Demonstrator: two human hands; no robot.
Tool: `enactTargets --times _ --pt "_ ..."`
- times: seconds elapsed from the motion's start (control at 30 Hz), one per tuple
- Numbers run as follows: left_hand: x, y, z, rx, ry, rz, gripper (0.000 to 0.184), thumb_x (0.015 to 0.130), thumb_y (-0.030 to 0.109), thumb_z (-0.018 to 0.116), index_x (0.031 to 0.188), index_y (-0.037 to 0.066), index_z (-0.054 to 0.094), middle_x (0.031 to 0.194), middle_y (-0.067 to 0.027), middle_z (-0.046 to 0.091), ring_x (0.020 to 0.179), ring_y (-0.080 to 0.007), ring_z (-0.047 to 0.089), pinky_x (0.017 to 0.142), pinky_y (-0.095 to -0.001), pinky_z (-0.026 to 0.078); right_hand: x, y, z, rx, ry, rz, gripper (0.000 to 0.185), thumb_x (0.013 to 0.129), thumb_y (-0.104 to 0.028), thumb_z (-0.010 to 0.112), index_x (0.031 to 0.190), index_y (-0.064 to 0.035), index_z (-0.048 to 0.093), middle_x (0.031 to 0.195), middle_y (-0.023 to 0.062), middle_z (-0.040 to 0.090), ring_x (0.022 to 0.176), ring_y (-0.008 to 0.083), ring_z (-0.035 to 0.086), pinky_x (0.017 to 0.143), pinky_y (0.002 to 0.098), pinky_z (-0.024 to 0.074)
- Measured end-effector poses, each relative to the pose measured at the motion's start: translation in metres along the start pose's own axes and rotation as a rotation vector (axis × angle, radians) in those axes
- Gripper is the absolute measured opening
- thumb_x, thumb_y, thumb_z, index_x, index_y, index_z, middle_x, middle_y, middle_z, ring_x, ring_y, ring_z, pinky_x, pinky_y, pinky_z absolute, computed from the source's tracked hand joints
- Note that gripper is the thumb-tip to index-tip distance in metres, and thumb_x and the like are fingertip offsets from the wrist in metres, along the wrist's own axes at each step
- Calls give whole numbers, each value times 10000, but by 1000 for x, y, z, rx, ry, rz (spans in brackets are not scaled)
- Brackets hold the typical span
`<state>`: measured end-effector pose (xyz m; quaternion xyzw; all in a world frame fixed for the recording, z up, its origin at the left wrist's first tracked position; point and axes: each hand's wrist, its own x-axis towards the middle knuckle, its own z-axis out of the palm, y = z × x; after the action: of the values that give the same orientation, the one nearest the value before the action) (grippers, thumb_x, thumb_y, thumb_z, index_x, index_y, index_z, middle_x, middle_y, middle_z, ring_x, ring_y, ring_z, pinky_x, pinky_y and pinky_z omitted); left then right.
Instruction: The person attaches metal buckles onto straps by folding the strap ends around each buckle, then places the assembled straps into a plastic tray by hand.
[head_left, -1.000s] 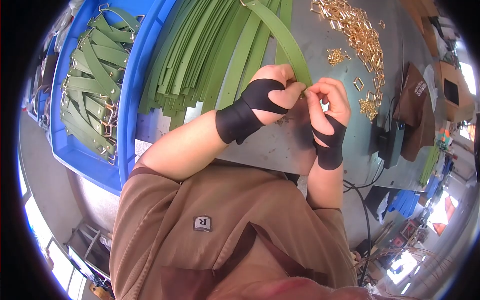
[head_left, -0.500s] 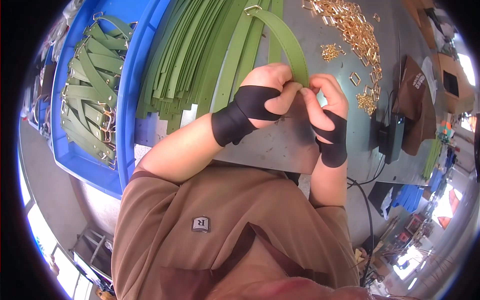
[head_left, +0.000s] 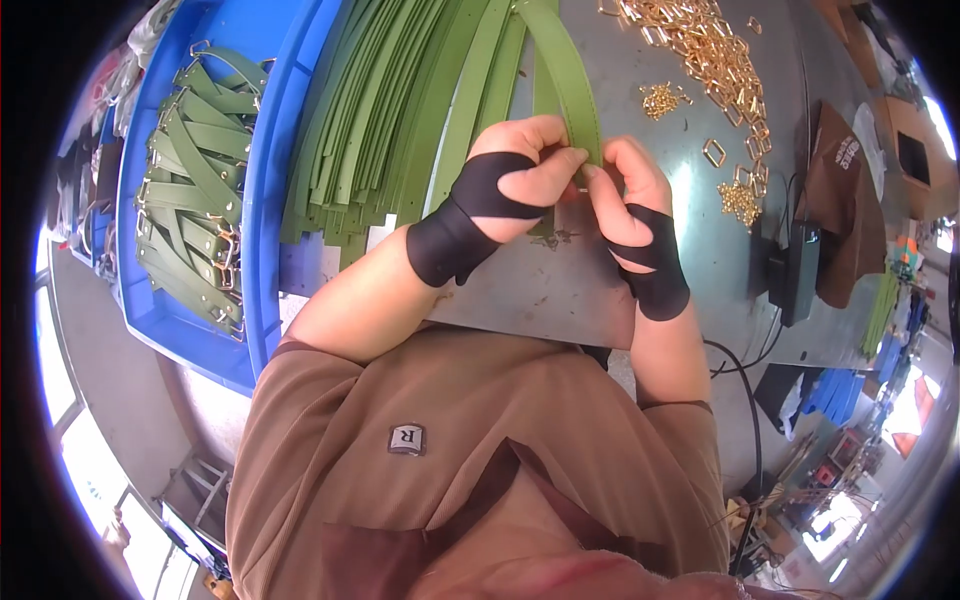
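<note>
A green leather strap (head_left: 566,75) with stitched edges curves down from the top of the head view to my fingers. My left hand (head_left: 530,170), in a black wrist wrap, is closed, pinching the strap's near end between thumb and bent fingers. From the other side my right hand (head_left: 628,190), wrapped in black too, has thumb and fingertips closed on the same end. Both thumbs nearly meet there, and the fingers hide most of the strap's tip. Whether a small metal part is between the fingertips cannot be made out.
Many green straps (head_left: 375,110) lie stacked left of my hands. Beyond them a blue bin (head_left: 262,200) holds straps with metal rings. To the right are gold rectangular rings (head_left: 712,70), small gold studs (head_left: 660,100), more studs (head_left: 740,203) and a brown cloth (head_left: 832,200).
My hands have shifted slightly left and the held strap hangs straighter. Its ringed far end has moved up to the top edge of the view. Both hands keep their pinch.
</note>
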<state>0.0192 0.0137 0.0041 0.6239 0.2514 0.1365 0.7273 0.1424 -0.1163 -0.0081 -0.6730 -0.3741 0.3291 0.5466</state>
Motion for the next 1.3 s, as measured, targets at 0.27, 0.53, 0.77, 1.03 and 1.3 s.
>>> enactTargets --times 0.27,0.53,0.77,1.03,1.3 --pt "-2 9 3 -37 33 14 138 942 116 613 913 -7 668 719 -30 631 655 -80 570 604 -235 449 1 -3 -1 37 -21 74 93 941 -63 623 898 20 631 819 25 583 772 87 554 701 240 436" --pt "-2 18 -17 148 0 17 234 887 190 681 923 -42 692 825 -80 680 770 -127 613 686 -283 477 1 -30 4 -208 -6 -126 133 880 -49 627 788 34 580 761 75 540 704 152 527 650 272 404" --pt "-11 35 -17 -329 -51 234 221 903 41 620 1109 -33 650 980 -65 685 869 -130 635 793 -258 493 -2 -48 30 48 15 -189 66 916 -40 626 943 15 651 869 32 607 813 130 559 783 258 438" --pt "-101 94 -91 85 534 570 231 909 85 609 1109 -21 655 901 -36 673 766 -117 616 684 -246 484 26 -12 14 134 7 -189 498 907 -205 701 1337 9 569 1294 115 606 1125 171 554 928 297 436" --pt "-117 45 -252 867 1109 185 270 788 245 627 886 7 709 786 -176 673 756 -281 643 727 -365 501 7 -19 28 -902 58 -233 577 747 -450 794 1021 24 610 975 174 577 912 329 602 774 445 504"
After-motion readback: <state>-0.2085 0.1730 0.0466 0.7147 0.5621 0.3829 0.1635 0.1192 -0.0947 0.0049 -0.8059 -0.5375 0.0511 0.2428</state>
